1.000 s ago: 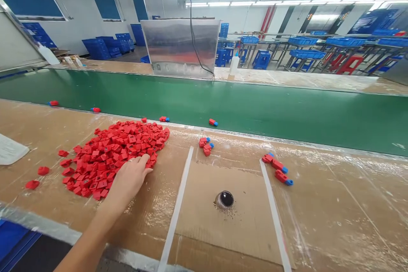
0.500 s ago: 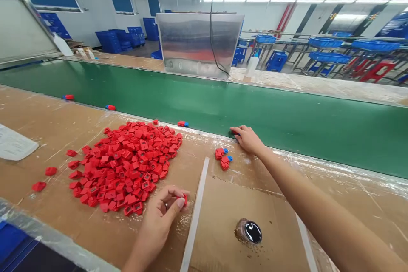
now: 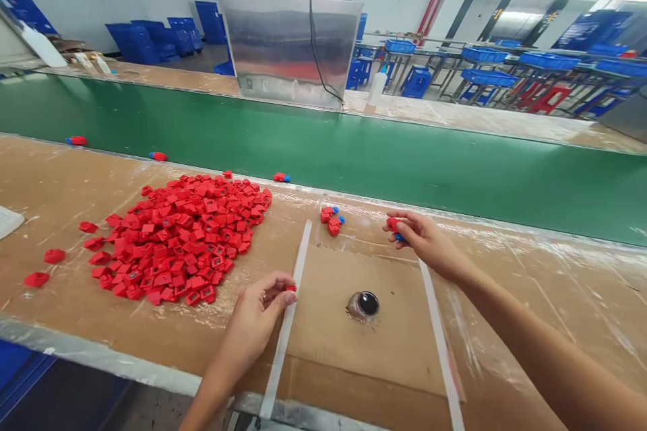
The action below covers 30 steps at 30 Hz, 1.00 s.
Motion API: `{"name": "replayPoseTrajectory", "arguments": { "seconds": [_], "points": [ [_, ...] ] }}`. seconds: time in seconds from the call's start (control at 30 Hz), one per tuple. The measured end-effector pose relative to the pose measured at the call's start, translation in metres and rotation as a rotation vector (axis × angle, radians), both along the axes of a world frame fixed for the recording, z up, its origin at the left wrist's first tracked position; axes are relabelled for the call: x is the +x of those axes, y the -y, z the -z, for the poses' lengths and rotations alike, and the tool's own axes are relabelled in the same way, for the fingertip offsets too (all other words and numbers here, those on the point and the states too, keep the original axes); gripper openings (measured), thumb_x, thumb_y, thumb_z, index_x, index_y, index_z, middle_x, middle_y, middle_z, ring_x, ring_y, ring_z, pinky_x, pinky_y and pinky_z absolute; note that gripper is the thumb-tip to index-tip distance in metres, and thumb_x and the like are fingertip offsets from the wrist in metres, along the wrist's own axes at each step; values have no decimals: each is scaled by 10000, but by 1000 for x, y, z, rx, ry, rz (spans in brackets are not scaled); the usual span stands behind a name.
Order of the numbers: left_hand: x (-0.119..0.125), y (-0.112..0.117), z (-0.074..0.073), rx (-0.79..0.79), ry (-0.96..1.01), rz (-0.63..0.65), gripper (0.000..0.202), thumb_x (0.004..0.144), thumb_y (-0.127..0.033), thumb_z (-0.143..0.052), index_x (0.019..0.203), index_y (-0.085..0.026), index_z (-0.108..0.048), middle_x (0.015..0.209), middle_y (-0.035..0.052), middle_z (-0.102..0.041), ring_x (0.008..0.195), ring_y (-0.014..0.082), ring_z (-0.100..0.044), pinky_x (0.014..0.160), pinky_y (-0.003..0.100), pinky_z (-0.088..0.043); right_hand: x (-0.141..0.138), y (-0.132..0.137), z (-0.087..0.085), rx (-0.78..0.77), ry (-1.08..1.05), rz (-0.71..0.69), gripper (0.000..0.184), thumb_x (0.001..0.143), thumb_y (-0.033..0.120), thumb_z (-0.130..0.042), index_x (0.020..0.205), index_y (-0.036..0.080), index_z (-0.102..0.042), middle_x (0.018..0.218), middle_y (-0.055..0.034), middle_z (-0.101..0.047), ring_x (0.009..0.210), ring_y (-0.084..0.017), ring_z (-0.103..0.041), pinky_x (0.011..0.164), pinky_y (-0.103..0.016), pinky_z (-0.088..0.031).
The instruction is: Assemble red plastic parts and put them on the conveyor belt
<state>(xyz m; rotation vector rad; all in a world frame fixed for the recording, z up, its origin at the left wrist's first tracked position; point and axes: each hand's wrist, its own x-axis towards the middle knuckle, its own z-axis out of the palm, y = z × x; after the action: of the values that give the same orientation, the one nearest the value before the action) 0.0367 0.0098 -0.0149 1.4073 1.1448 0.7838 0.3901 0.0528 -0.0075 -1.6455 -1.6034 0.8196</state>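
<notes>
Red-and-blue piece (image 3: 393, 224) is now off the green belt (image 3: 404, 168): half a second ago the right hand (image 3: 427, 244) was down at the belt's near edge, and it has since come nearer, over the far right of the cardboard sheet (image 3: 323, 330). Thumb and fingers pinch the piece, nearly closed around it. The left hand (image 3: 253, 313), which a second ago was at the heap of red blocks (image 3: 176, 236), grips one small red block (image 3: 290, 288) between thumb and fingertips beside the left tape strip (image 3: 286, 330). Both hands are thus loaded, so picking up looks finished for this pair, on either side of the cup of dark liquid (image 3: 368, 303).
</notes>
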Motion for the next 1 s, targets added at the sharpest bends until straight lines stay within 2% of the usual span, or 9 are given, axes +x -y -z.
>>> {"name": "replayPoseTrajectory", "arguments": {
  "seconds": [0.1, 0.17, 0.3, 0.4, 0.5, 0.63, 0.77, 0.83, 1.0],
  "points": [
    [14, 10, 4, -124, 163, 45, 369, 874, -385, -678, 1198, -215, -632, 904, 17, -667, 777, 165, -643, 720, 280, -515, -3, 58, -15, -38, -213, -108, 489, 950, 507, -509, 1313, 181, -467, 1117, -144, -686, 857, -204, -686, 758, -378, -603],
    [23, 19, 8, -193, 250, 107, 424, 863, -415, -697, 1221, -193, -644, 863, 24, -665, 694, 140, -613, 647, 255, -497, -8, 87, -19, -53, -279, -135, 473, 952, 468, -552, 1339, 206, -478, 1142, -137, -687, 909, -211, -687, 816, -402, -595],
    [38, 37, 14, -328, 402, 156, 381, 823, -406, -760, 1110, -159, -718, 872, 51, -701, 688, 105, -569, 658, 218, -465, -21, 121, -14, -9, -72, -145, 329, 982, 400, -522, 1253, 230, -595, 1150, -104, -683, 1033, -230, -657, 913, -436, -550],
    [45, 47, 15, -423, 481, 125, 369, 804, -362, -793, 1106, -163, -717, 942, 61, -712, 757, 111, -602, 736, 220, -479, -32, 130, -10, 125, 107, -190, 287, 1004, 331, -483, 1227, 223, -627, 1119, -98, -659, 1037, -231, -633, 893, -415, -532],
    [50, 51, 16, -464, 532, 95, 350, 767, -304, -832, 1067, -172, -708, 954, 42, -697, 816, 117, -617, 794, 227, -494, -41, 132, -8, 207, 176, -210, 287, 1013, 280, -470, 1255, 209, -608, 1070, -89, -640, 927, -198, -642, 796, -347, -543],
    [53, 52, 19, -447, 554, 91, 313, 729, -247, -862, 980, -176, -688, 928, 13, -672, 879, 117, -624, 827, 211, -494, -48, 131, -3, 299, 243, -136, 240, 995, 273, -545, 1212, 189, -603, 1039, -73, -657, 831, -176, -652, 714, -300, -540],
    [54, 53, 21, -407, 524, 137, 283, 792, -287, -811, 1004, -167, -666, 954, 25, -679, 879, 128, -666, 849, 216, -492, -52, 130, -1, 402, 343, -114, 154, 986, 250, -573, 1122, 190, -613, 1005, -60, -675, 880, -188, -658, 745, -299, -528],
    [54, 54, 21, -401, 524, 166, 262, 842, -316, -761, 1016, -156, -651, 943, 38, -684, 837, 124, -673, 823, 219, -498, -54, 129, -1, 426, 373, -127, 144, 988, 240, -569, 1117, 190, -608, 1006, -63, -675, 892, -191, -655, 759, -302, -523],
    [55, 56, 21, -407, 518, 191, 333, 859, -395, -723, 1054, -152, -605, 793, 26, -664, 641, 102, -604, 599, 198, -452, -58, 127, -3, 404, 410, -155, 141, 1001, 255, -539, 1112, 202, -609, 996, -78, -664, 897, -215, -646, 761, -333, -525]
  ]
}}
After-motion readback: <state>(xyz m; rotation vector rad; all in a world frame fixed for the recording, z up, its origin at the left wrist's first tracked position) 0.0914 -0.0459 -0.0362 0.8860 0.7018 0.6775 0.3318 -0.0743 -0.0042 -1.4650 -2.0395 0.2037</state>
